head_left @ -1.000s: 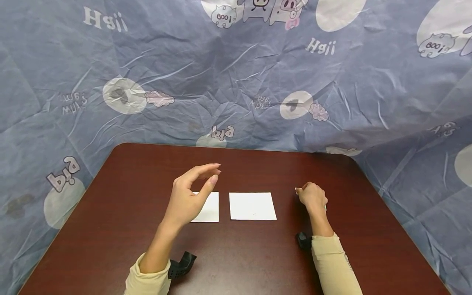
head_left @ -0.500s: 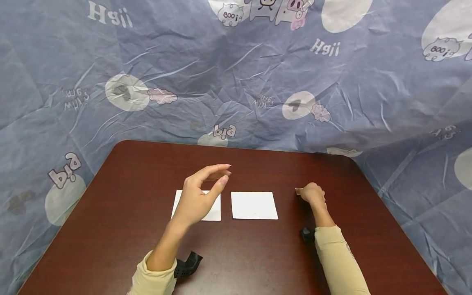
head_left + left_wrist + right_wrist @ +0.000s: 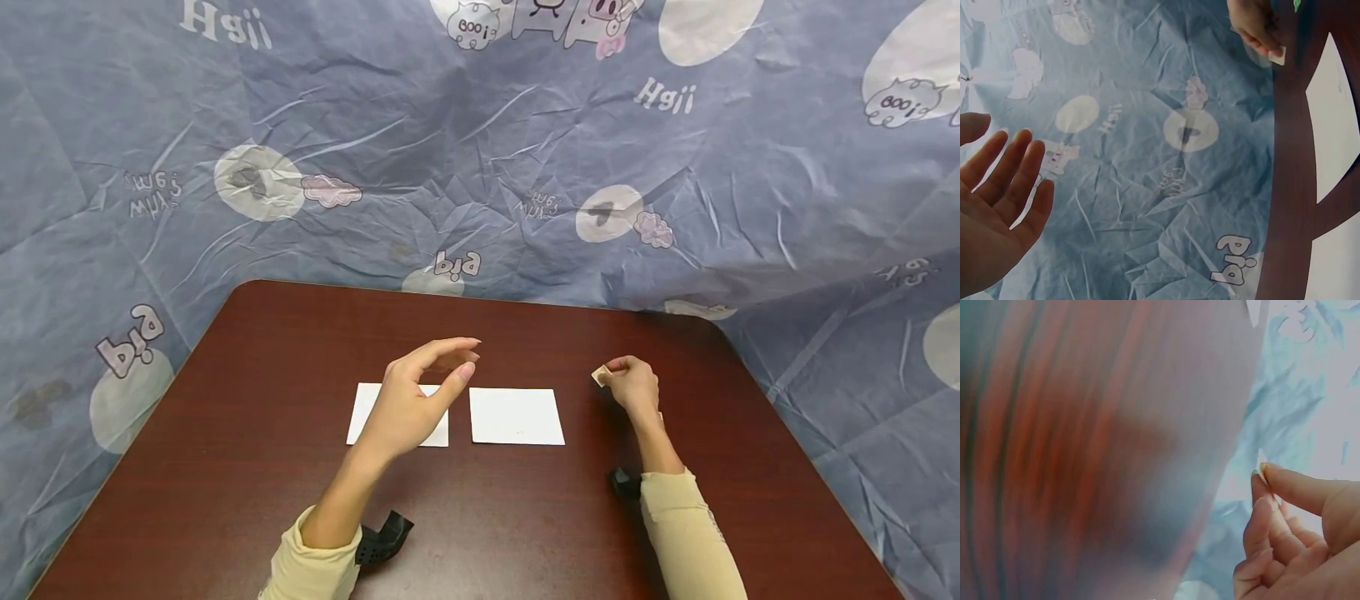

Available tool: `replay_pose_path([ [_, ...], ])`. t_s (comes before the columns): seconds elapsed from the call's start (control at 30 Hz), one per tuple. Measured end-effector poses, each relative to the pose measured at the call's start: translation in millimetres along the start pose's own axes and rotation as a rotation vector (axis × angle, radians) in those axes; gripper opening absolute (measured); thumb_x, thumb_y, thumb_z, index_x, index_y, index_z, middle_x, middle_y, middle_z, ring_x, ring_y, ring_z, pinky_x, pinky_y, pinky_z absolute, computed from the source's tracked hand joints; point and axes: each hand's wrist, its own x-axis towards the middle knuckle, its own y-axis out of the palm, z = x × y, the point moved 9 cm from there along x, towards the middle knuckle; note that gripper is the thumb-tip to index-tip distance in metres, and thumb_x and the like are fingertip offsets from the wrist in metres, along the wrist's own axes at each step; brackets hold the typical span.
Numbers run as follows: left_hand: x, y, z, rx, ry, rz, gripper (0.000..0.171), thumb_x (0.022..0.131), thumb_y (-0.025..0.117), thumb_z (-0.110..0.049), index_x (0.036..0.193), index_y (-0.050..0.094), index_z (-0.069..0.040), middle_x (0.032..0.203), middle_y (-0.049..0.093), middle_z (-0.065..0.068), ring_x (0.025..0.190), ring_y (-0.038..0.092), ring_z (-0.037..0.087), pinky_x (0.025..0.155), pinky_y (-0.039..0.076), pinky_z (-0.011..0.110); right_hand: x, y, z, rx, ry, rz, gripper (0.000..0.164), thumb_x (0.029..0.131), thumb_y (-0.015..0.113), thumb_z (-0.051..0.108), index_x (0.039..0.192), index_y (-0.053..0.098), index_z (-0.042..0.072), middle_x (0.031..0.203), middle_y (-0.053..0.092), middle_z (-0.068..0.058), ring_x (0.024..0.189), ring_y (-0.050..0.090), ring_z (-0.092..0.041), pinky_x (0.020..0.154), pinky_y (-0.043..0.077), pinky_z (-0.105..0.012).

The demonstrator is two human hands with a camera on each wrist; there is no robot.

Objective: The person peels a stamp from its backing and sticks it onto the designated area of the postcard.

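Note:
In the head view my right hand pinches a small, thin cream square between thumb and fingertips, raised near the right side of the table. The right wrist view shows the cream square almost edge-on, its edge looking finely toothed. My left hand hovers with loosely curved fingers, holding nothing. Below it lies a white sheet, partly hidden by the hand. A second white sheet lies flat between the two hands. In the left wrist view the left hand has its fingers spread apart.
The dark red-brown table ends at a wrinkled blue printed cloth behind and at the sides. A small green thing shows at the top of the left wrist view. Something pale peeks out beside the right wrist.
My right hand has lifted and turned, and the cream square has come up from the table with it. My left hand has shifted right, uncovering more of the left sheet.

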Motion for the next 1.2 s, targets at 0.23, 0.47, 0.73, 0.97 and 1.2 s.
replay_pose_path([
  [0.23,-0.9,4.9,6.1,0.04,-0.041,0.024,0.026,0.093,0.062,-0.011,0.118,0.065,-0.015,0.1,0.067,-0.009,0.094,0.062,0.006,0.081,0.05,0.035,-19,2,35,0.156,-0.094,0.018,0.025,0.087,0.069,0.015,0.105,0.07,-0.001,0.086,0.071,-0.014,0.072,0.064,-0.023,0.056,0.044,-0.027],
  [0.47,-2.1,12.0,13.9,0.042,-0.068,0.063,0.025,0.094,0.061,-0.013,0.119,0.065,-0.013,0.1,0.068,-0.008,0.093,0.063,0.006,0.082,0.05,0.033,-45,12,66,0.388,-0.087,0.201,0.029,0.088,0.07,0.02,0.105,0.068,-0.004,0.082,0.069,-0.003,0.069,0.06,-0.013,0.065,0.046,-0.029],
  [0.73,-2.8,29.1,33.4,0.098,-0.139,0.084,0.024,0.093,0.064,-0.016,0.116,0.067,-0.015,0.097,0.068,-0.006,0.089,0.061,0.007,0.078,0.049,0.041,-93,24,120,0.589,-0.165,0.371,0.023,0.084,0.074,0.013,0.097,0.071,-0.005,0.086,0.068,-0.003,0.08,0.059,-0.02,0.066,0.044,-0.026],
  [0.97,-5.9,37.4,46.7,0.147,-0.242,0.128,0.027,0.092,0.065,-0.021,0.116,0.067,-0.009,0.091,0.068,-0.005,0.075,0.06,0.009,0.065,0.047,0.028,-128,33,159,0.662,-0.255,0.468,0.018,0.082,0.076,0.014,0.094,0.074,0.0,0.085,0.07,-0.003,0.08,0.059,-0.02,0.072,0.046,-0.032],
  [1.2,-4.8,30.3,45.0,0.143,-0.242,0.088,0.014,0.092,0.065,-0.015,0.101,0.073,-0.008,0.087,0.07,-0.004,0.08,0.064,0.013,0.071,0.051,0.033,-139,30,174,0.681,-0.302,0.406,0.019,0.085,0.074,0.019,0.095,0.075,0.003,0.082,0.068,-0.004,0.07,0.056,-0.02,0.064,0.043,-0.028],
])
